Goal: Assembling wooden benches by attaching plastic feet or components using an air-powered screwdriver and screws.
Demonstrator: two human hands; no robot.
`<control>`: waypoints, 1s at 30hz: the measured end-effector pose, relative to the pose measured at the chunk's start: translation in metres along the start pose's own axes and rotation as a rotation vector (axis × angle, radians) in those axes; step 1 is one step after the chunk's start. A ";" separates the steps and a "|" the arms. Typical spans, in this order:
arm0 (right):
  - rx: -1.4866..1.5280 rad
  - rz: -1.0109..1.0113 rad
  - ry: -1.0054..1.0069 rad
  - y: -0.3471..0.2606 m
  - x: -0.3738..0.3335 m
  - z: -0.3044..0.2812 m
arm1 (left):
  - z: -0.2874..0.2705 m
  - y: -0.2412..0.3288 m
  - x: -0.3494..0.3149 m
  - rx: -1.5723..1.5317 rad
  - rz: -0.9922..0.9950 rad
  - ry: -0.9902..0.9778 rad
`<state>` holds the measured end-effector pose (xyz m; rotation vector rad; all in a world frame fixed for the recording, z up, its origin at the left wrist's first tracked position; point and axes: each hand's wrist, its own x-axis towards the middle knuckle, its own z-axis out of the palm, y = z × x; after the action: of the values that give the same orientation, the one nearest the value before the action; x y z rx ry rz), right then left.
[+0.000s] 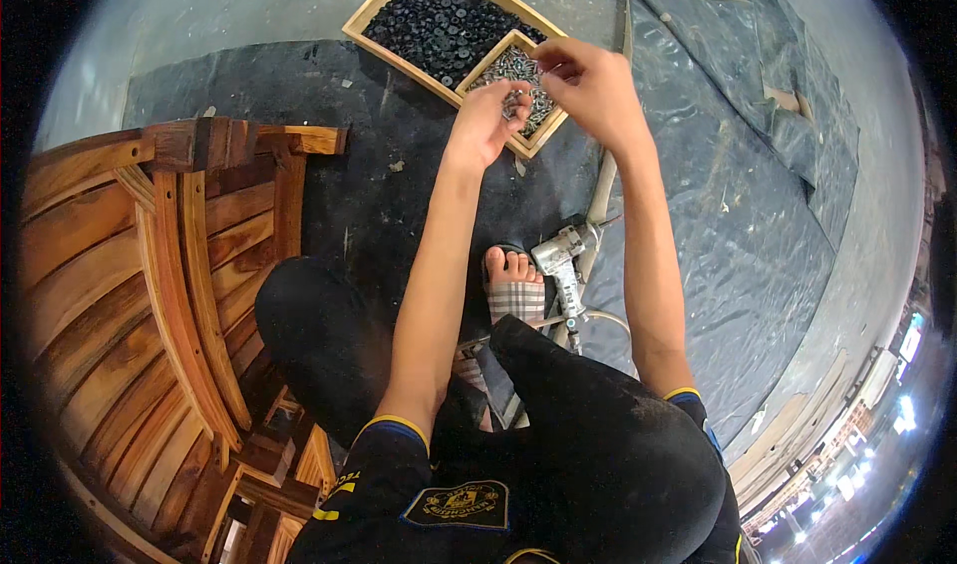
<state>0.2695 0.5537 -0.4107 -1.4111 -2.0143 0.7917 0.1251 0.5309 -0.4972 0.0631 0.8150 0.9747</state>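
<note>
Screws (518,66) in the tray's small compartment: tiny, hard, slippery, so my right hand (590,86) pinches a few while my left hand (488,121) cups underneath.

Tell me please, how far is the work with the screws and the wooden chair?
Done: the slatted wooden chair looks largely assembled and lies on its side. In hand: both hands, left hand and right hand, pick silver screws over the small compartment of the wooden tray. Left: the pneumatic screwdriver lies unused on the floor by the foot, so no screw is being driven yet.
</note>
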 end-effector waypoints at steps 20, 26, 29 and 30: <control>0.135 0.176 0.139 0.013 -0.018 -0.027 | -0.002 -0.002 0.012 0.027 -0.028 -0.249; 0.241 0.040 -0.089 0.033 0.029 0.000 | -0.010 -0.002 -0.012 0.001 0.009 -0.124; 0.042 -0.095 -0.138 0.035 0.059 0.043 | -0.022 -0.009 -0.033 -0.090 0.026 -0.147; -0.036 -0.197 -0.150 0.035 0.070 0.059 | -0.024 -0.010 -0.039 -0.114 0.052 -0.134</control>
<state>0.2277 0.6203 -0.4691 -1.1802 -2.2509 0.7977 0.1055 0.4883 -0.4952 0.0506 0.6366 1.0526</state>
